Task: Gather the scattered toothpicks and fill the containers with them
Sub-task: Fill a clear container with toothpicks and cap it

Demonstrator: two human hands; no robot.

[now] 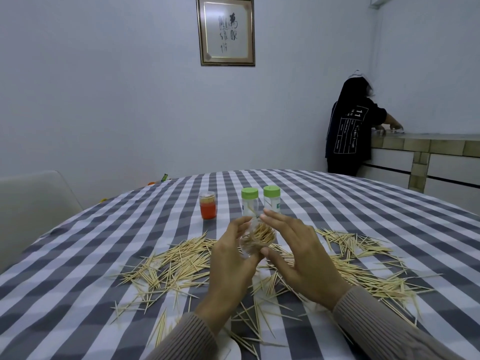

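Note:
My left hand [231, 258] grips a clear plastic container [257, 237], tilted above the table and partly filled with toothpicks. My right hand [296, 253] hovers beside its mouth with fingers nearly straight, thumb and fingertips close to the container; I cannot tell if it pinches any toothpick. Many loose toothpicks [171, 263] lie scattered over the checked tablecloth [78, 255], left, right and in front of my hands. Two clear containers with green lids [250, 201] [272, 200] stand upright just behind my hands. A small orange-filled jar [207, 205] stands to their left.
A pale chair back [31, 201] stands at the table's left side. A person in a dark top [350, 131] works at a tiled counter [426, 144] at the far right. A framed picture [225, 31] hangs on the wall. A white object [230, 349] lies at the table's near edge.

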